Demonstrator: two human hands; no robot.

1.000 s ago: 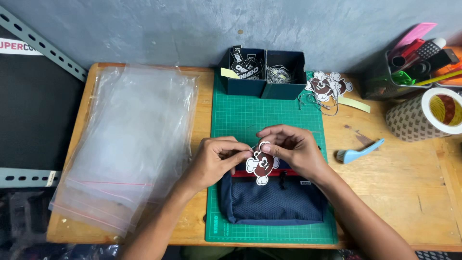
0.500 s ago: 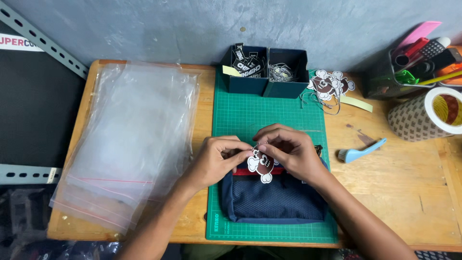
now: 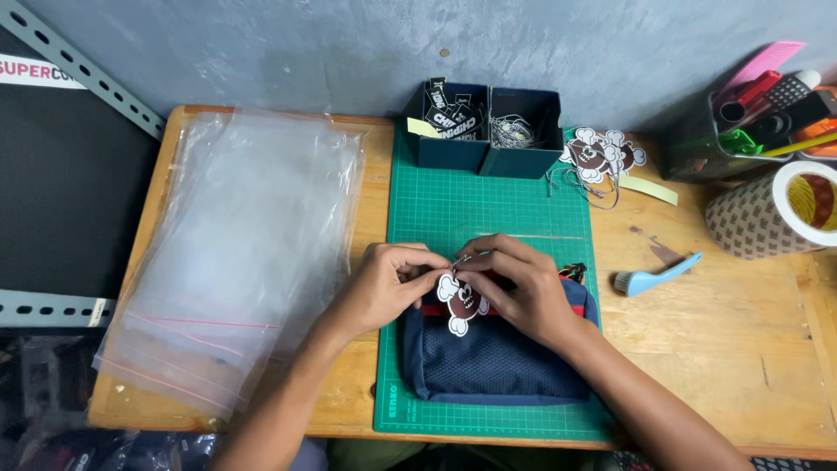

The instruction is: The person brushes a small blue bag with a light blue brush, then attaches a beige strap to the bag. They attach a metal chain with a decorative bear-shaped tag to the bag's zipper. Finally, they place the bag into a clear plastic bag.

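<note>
A dark blue mesh pouch (image 3: 493, 362) with a red zip band lies on the green cutting mat (image 3: 488, 214). Over its top edge, my left hand (image 3: 388, 288) and my right hand (image 3: 514, 288) meet fingertip to fingertip, pinching a thin cord or small metal loop. From that loop hangs a white and brown cartoon-shaped tag (image 3: 460, 305), resting on the pouch. My right palm covers part of the pouch's zip.
A stack of clear zip bags (image 3: 235, 253) lies on the left. Two dark boxes (image 3: 484, 131) with tags and cords stand at the mat's far end, more cartoon tags (image 3: 602, 155) beside them. A blue brush (image 3: 654, 277), tape roll (image 3: 806, 205) and pen holder (image 3: 750, 122) are on the right.
Both hands stay over the pouch's top, shifting slightly. The cartoon tag has dropped a little lower below the fingers.
</note>
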